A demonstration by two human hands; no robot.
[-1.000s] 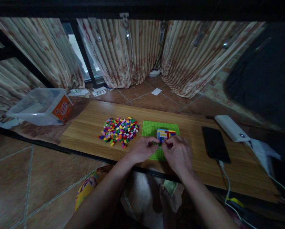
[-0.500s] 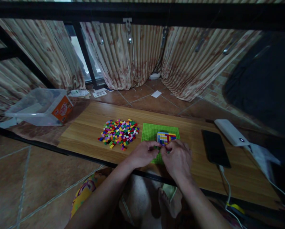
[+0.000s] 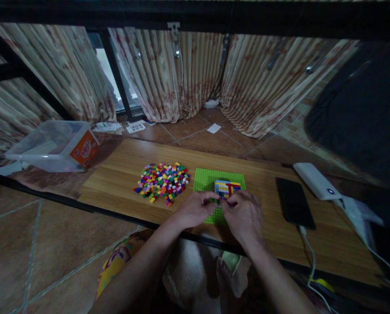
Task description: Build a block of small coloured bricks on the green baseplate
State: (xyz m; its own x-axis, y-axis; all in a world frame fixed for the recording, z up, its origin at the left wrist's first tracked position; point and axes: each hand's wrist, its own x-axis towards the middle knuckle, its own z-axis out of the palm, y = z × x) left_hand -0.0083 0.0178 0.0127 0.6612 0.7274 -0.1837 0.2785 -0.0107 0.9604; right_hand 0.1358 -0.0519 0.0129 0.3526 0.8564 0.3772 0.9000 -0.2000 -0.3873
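Observation:
A green baseplate (image 3: pixel 205 179) lies on a low wooden table (image 3: pixel 123 174). On it stands a small block of joined bricks (image 3: pixel 226 188) in blue, yellow, red and white. My left hand (image 3: pixel 195 209) and my right hand (image 3: pixel 243 216) meet at the near edge of that block, fingertips pinched together over the plate. What the fingers pinch is hidden; it looks like a small brick. To the left of the plate lies a heap of several loose coloured bricks (image 3: pixel 164 181).
A black phone (image 3: pixel 294 203) lies right of the plate, with a cable (image 3: pixel 309 253) running off the table edge. A white power bank (image 3: pixel 315 179) sits beyond it. A clear plastic tub (image 3: pixel 54 146) stands on the floor at left. Curtains hang behind.
Both hands stay pinched at the near edge of the brick block, shifting only slightly. The camera view has drifted a little.

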